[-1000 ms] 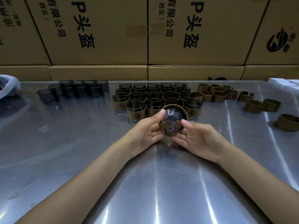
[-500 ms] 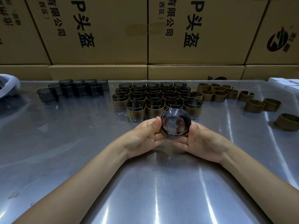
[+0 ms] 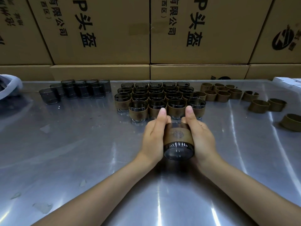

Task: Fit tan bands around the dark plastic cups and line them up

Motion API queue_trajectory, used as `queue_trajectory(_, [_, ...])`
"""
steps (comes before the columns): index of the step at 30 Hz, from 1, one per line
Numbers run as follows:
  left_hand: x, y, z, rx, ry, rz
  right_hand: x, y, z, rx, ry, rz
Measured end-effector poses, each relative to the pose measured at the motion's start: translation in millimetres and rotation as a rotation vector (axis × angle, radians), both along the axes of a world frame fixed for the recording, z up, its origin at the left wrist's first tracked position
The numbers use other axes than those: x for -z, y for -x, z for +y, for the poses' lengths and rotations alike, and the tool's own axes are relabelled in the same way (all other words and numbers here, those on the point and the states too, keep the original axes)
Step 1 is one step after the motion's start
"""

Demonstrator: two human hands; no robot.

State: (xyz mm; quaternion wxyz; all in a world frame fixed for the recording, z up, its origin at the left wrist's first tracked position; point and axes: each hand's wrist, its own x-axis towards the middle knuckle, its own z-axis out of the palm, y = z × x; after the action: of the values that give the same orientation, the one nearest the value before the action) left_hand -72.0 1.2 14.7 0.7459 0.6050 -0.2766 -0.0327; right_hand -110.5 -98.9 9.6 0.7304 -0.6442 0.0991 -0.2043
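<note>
Two hands meet over the middle of a shiny steel bench [image 3: 81, 160], streaked with glare and a few smudges near its left and near edges. Stacked cardboard boxes [image 3: 104, 30] with black printed characters wall off the far edge. White object [image 3: 9, 88] pokes in at the far-left corner, partly cut off; white boxes [image 3: 288, 82] at the far-right corner.

Far left of the bench: cluster of bare dark cups [image 3: 76, 90], smoky translucent, upright, touching. Middle far: block of banded cups [image 3: 159, 98] in tight rows, each with a tan sleeve round its lower body and the dark rim showing above. Far right: loose tan bands [image 3: 218, 93] bunched together, a few more strung out toward the right edge.

Held cup [image 3: 178, 142] lies tipped on its side just above the bench, in front of the banded block, one dark glossy end facing the camera. Tan band [image 3: 178, 135] wraps its middle, faint round emblem on it. Left hand [image 3: 153, 137] grips the left side, fingers curled under, thumb straight along the top. Right hand [image 3: 202, 136] mirrors it on the right side, thumb also pointing away. Both thumbs lie close to the front row of banded cups; contact unclear.
</note>
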Motion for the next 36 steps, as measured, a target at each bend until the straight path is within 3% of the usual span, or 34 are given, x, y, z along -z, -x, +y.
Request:
queue_trajectory(14, [4.8,-7.4,0.4,0.009,-0.047,-0.087,3.1,-3.5,-4.1,0.051,0.074,-0.063])
queue_trajectory(18, [9.1,-19.3,6.5,0.011,-0.150,-0.163,7.9,-7.8,-7.5,0.055,0.101,-0.080])
queue_trajectory(23, [14.9,-28.5,12.8,0.060,-0.415,-0.413,10.8,-13.6,-18.4,0.157,0.100,0.001])
queue_trajectory(26, [17.4,-28.4,16.8,0.053,-0.427,-0.386,10.1,-15.2,-19.8,0.101,0.118,-0.008])
queue_trajectory(31, [25.0,-41.6,40.9,-0.105,-0.581,-0.552,10.0,-16.1,-22.4,0.090,0.139,-0.018])
queue_trajectory(36, [16.9,-73.2,72.6,-0.290,-0.702,-0.449,9.9,-17.5,-29.2,0.108,0.140,0.013])
